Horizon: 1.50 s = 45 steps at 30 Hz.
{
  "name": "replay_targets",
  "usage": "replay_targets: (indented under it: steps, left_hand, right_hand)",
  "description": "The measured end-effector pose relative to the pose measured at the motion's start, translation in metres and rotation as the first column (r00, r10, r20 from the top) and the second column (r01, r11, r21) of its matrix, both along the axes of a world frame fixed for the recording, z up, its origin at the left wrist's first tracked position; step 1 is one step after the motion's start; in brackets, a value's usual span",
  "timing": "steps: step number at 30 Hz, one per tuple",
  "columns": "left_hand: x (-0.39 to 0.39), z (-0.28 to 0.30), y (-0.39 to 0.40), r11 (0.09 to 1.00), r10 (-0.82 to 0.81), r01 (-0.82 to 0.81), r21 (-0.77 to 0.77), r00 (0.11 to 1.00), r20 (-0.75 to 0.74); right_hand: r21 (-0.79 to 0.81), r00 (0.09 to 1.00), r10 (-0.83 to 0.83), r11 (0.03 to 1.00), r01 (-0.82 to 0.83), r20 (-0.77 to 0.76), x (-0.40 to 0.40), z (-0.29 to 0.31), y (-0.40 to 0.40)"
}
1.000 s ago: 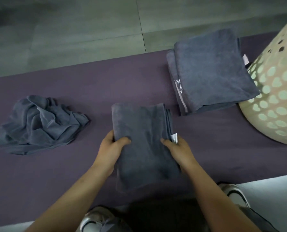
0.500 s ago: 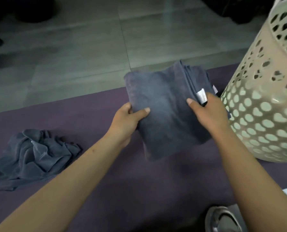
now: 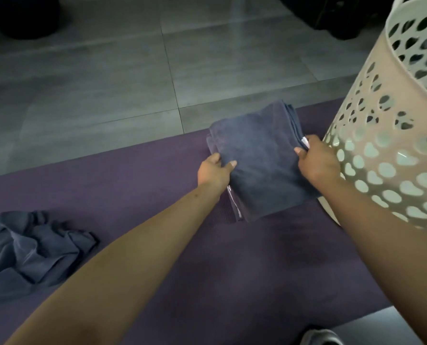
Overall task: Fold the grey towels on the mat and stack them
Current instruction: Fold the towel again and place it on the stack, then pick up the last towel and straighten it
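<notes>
step: both hands set the folded towel [image 3: 262, 165] onto the stack [image 3: 234, 207].
fingers: left hand [image 3: 213, 171] and right hand [image 3: 318, 161] pinched its sides.
next: release, then fetch the crumpled towel [image 3: 30, 247].

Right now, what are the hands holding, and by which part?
Both hold the folded towel: left hand pinches its left edge, right hand grips its right edge by the white tag, over the stack.
</notes>
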<state>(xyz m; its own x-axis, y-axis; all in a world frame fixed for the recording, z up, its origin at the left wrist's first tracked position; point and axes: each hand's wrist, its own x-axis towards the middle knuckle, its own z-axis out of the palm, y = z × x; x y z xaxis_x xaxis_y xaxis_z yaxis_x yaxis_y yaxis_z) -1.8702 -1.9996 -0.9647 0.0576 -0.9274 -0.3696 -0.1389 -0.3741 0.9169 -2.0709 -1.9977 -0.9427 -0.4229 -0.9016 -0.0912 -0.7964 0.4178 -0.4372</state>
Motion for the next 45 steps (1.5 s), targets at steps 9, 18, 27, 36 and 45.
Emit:
replay_targets:
  steps: [9, 18, 27, 36, 45]
  left_hand:
    - [-0.001, 0.003, -0.013, 0.999, -0.012, 0.019, -0.037, 0.984, 0.178]
    - [-0.008, -0.019, 0.019, 0.626, -0.337, 0.777, 0.058, 0.203, 0.919]
    - [0.033, -0.002, 0.046, 0.752, -0.213, 0.646, -0.133, 0.429, 0.878]
    - [0.171, -0.030, 0.129, 0.969, 0.001, 0.197, -0.152, 0.607, 0.795]
    - [0.303, -0.088, 0.200, 0.983, -0.024, -0.149, 0.104, 0.464, 0.886]
  right_hand:
    - [-0.121, 0.999, -0.037, 0.992, 0.036, -0.003, 0.001, -0.014, -0.010]
    - [0.061, 0.817, 0.402, 0.907, -0.416, -0.413, 0.025, -0.040, 0.013]
    - [-0.108, 0.867, 0.385, 0.893, -0.436, -0.315, 0.071, -0.022, 0.033]
    - [-0.120, 0.720, 0.694, 0.713, -0.691, -0.022, 0.220, -0.063, 0.096]
    - [0.268, 0.525, 0.831, 0.472, -0.840, 0.181, 0.307, -0.112, 0.142]
